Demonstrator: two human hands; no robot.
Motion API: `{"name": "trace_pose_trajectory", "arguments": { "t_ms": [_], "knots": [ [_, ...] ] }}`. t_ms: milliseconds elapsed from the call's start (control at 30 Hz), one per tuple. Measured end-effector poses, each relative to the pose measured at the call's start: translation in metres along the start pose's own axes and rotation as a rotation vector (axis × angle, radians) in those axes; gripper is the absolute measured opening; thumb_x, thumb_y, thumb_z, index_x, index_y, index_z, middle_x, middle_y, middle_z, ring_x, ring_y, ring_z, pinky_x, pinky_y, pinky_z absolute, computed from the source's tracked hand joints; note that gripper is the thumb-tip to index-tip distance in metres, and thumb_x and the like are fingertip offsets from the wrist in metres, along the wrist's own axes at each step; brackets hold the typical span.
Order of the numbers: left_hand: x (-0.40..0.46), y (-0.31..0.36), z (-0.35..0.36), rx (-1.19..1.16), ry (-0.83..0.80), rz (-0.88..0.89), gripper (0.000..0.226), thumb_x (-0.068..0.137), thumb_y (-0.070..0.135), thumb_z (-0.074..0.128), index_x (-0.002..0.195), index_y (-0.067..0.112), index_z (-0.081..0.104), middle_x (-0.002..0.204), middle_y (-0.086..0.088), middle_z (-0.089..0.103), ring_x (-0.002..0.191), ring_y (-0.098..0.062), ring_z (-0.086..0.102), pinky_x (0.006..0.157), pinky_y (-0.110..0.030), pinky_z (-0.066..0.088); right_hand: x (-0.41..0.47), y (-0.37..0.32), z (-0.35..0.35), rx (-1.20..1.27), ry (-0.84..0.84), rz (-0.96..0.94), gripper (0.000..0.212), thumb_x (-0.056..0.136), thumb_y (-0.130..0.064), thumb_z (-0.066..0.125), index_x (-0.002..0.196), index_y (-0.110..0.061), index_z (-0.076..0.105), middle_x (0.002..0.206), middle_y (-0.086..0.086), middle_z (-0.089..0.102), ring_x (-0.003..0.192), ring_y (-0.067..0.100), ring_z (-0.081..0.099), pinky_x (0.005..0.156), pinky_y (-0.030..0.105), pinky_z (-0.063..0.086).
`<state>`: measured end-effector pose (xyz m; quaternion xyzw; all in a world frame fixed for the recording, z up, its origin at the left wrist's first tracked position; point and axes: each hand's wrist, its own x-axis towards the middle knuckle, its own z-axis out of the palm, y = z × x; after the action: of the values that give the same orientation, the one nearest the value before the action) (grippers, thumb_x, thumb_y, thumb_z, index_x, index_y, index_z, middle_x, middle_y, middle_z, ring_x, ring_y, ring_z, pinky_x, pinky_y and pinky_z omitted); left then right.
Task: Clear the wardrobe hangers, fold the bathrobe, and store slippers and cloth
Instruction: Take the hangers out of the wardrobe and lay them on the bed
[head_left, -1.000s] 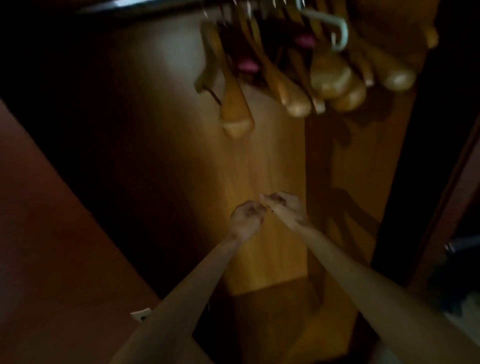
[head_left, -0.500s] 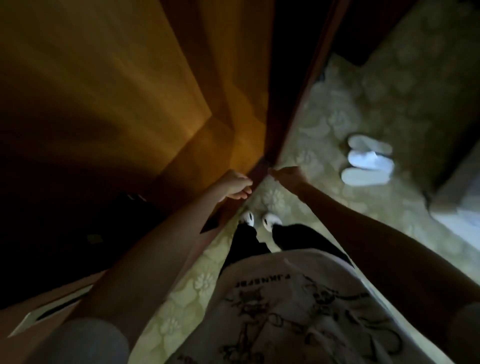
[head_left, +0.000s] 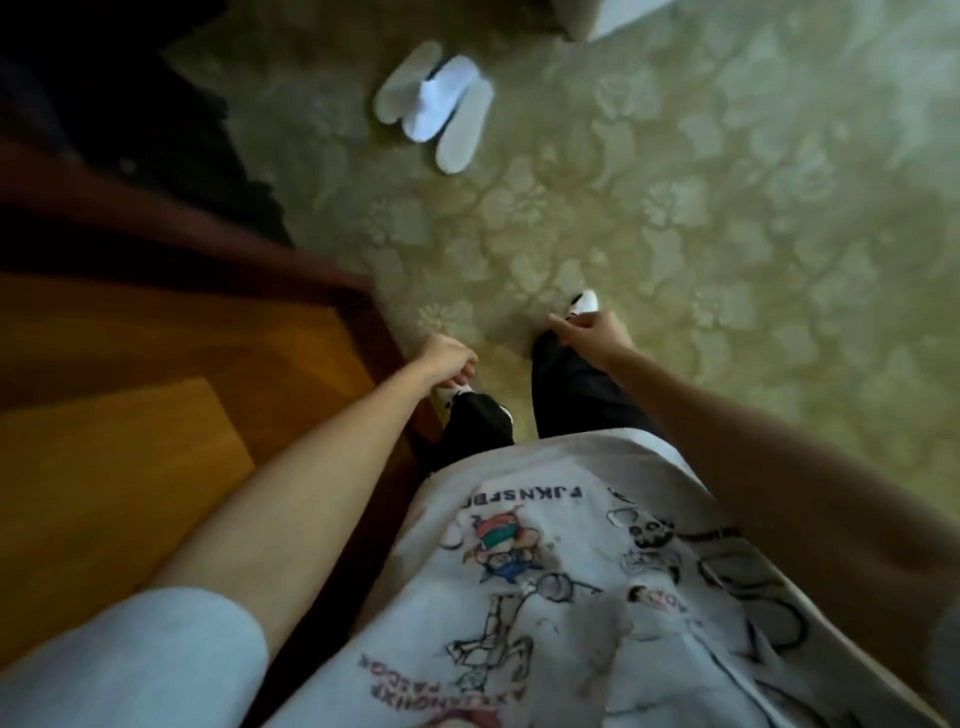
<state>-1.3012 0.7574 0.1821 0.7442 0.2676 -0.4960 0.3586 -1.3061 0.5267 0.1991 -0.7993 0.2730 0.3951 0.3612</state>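
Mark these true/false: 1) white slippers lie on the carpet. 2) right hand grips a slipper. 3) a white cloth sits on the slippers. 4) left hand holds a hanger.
1) True: the flat white slippers lie on the pale green patterned carpet.
2) False: the right hand holds nothing and is far from them.
3) True: a folded white cloth lies across them.
4) False: the left hand is empty; no hanger in view.

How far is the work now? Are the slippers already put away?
Not yet. The white slippers lie on the carpet, untouched, so storing them is left. The left hand and right hand hang loosely curled and hold nothing. The wardrobe floor shows beside the person; hangers and bathrobe are out of view, so I cannot judge those.
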Motion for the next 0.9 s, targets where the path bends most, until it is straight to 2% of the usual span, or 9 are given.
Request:
{"name": "trace_pose_trajectory", "arguments": {
  "t_ms": [100, 167, 267, 400, 500, 633, 800, 900],
  "knots": [
    [0.015, 0.064, 0.03, 0.194, -0.083, 0.038, 0.013, 0.093, 0.014, 0.066, 0.096, 0.003, 0.074, 0.073, -0.006, 0.068, 0.053, -0.014, 0.058, 0.045, -0.02, 0.044, 0.0, 0.057, -0.041, 0.168, 0.079, 0.128, 0.047, 0.093, -0.056, 0.059, 0.077, -0.014, 0.072, 0.062, -0.004, 0.061, 0.06, 0.013, 0.056, 0.054, 0.024, 0.042],
    [0.022, 0.116, 0.055, 0.305, -0.117, 0.07, 0.012, 0.092, 0.014, 0.067, 0.094, 0.004, 0.075, 0.071, -0.006, 0.068, 0.052, -0.014, 0.057, 0.047, -0.023, 0.043, 0.002, 0.098, -0.066, 0.292, 0.135, 0.209, 0.049, 0.09, -0.059, 0.061, 0.075, -0.014, 0.074, 0.071, 0.001, 0.072, 0.07, 0.02, 0.067, 0.065, 0.031, 0.054],
    [0.028, 0.195, 0.102, 0.448, -0.138, 0.151, 0.011, 0.092, 0.013, 0.066, 0.088, 0.007, 0.074, 0.069, -0.004, 0.067, 0.051, -0.014, 0.057, 0.048, -0.022, 0.043, 0.004, 0.155, -0.103, 0.455, 0.171, 0.318, 0.049, 0.091, -0.055, 0.061, 0.086, -0.008, 0.075, 0.087, 0.01, 0.077, 0.073, 0.021, 0.068, 0.078, 0.041, 0.059],
    [0.033, 0.29, 0.158, 0.569, -0.197, 0.299, 0.015, 0.095, 0.011, 0.062, 0.088, 0.006, 0.074, 0.071, -0.006, 0.065, 0.049, -0.014, 0.055, 0.046, -0.021, 0.041, 0.006, 0.205, -0.157, 0.591, 0.211, 0.39, 0.041, 0.097, -0.04, 0.059, 0.097, -0.002, 0.074, 0.09, 0.01, 0.076, 0.071, 0.02, 0.065, 0.078, 0.038, 0.058],
    [0.036, 0.347, 0.183, 0.625, -0.204, 0.374, 0.015, 0.096, 0.012, 0.062, 0.094, 0.006, 0.075, 0.073, -0.006, 0.066, 0.05, -0.013, 0.056, 0.047, -0.021, 0.044, 0.022, 0.224, -0.201, 0.64, 0.214, 0.421, 0.036, 0.098, -0.035, 0.059, 0.098, -0.001, 0.074, 0.088, 0.011, 0.074, 0.068, 0.02, 0.062, 0.068, 0.033, 0.056],
    [0.048, 0.405, 0.19, 0.673, -0.179, 0.389, 0.016, 0.097, 0.012, 0.06, 0.091, 0.008, 0.074, 0.076, -0.006, 0.068, 0.053, -0.014, 0.058, 0.047, -0.022, 0.045, 0.065, 0.207, -0.274, 0.646, 0.201, 0.371, 0.035, 0.097, -0.033, 0.06, 0.101, -0.001, 0.073, 0.083, 0.007, 0.072, 0.064, 0.016, 0.061, 0.06, 0.027, 0.052],
    [0.089, 0.457, 0.174, 0.603, -0.103, 0.269, 0.016, 0.097, 0.012, 0.059, 0.097, 0.003, 0.073, 0.083, -0.012, 0.069, 0.055, -0.017, 0.058, 0.053, -0.026, 0.047, 0.135, 0.135, -0.388, 0.583, 0.183, 0.158, 0.027, 0.097, -0.031, 0.059, 0.102, -0.007, 0.072, 0.085, 0.004, 0.073, 0.07, 0.015, 0.064, 0.067, 0.03, 0.055],
    [0.117, 0.495, 0.165, 0.547, -0.076, 0.184, 0.018, 0.098, 0.012, 0.057, 0.101, 0.001, 0.071, 0.079, -0.008, 0.067, 0.058, -0.016, 0.058, 0.053, -0.024, 0.047, 0.183, 0.091, -0.458, 0.52, 0.159, 0.056, 0.024, 0.096, -0.029, 0.059, 0.098, -0.009, 0.072, 0.084, 0.003, 0.073, 0.069, 0.014, 0.064, 0.063, 0.026, 0.054]
  ]
}}
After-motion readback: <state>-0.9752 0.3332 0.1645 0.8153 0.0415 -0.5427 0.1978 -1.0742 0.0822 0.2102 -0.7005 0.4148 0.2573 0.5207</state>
